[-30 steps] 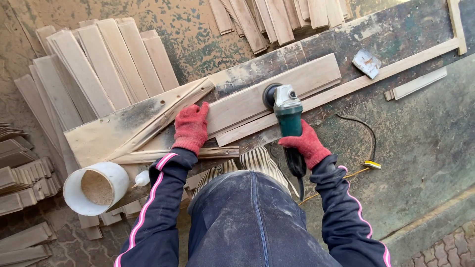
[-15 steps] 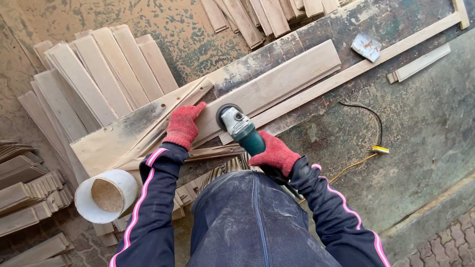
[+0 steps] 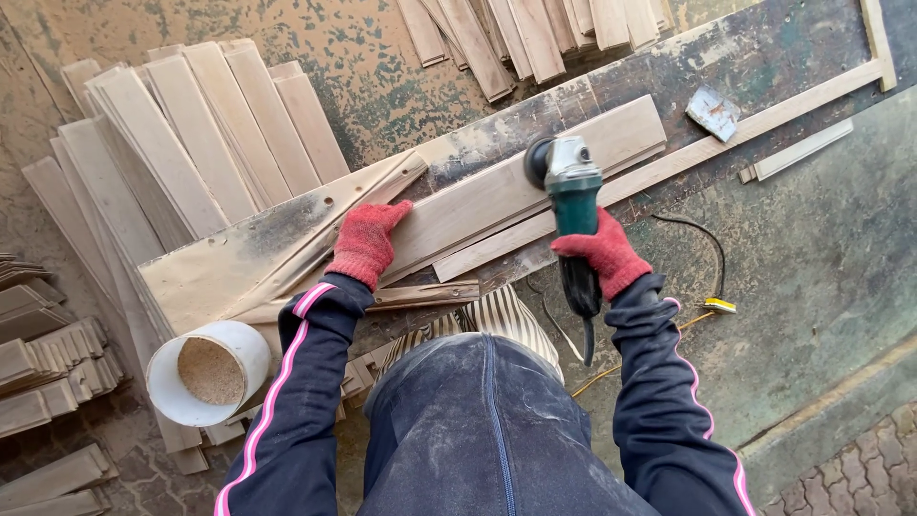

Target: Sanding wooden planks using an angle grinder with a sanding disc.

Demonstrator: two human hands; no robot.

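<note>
A red-gloved right hand point(image 3: 604, 251) grips a green angle grinder point(image 3: 571, 196) on a pale board point(image 3: 497, 196) across the workbench point(image 3: 764, 57) — the left hand point(image 3: 368, 239) presses flat on it (fingers spread). Stacked slats point(image 3: 191, 134) and a white pipe point(image 3: 208, 371) crowd the left.

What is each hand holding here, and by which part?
The right hand grips the green angle grinder around its body, behind the head. The left hand lies flat on the wooden board, pressing its near end, not gripping it.
</note>
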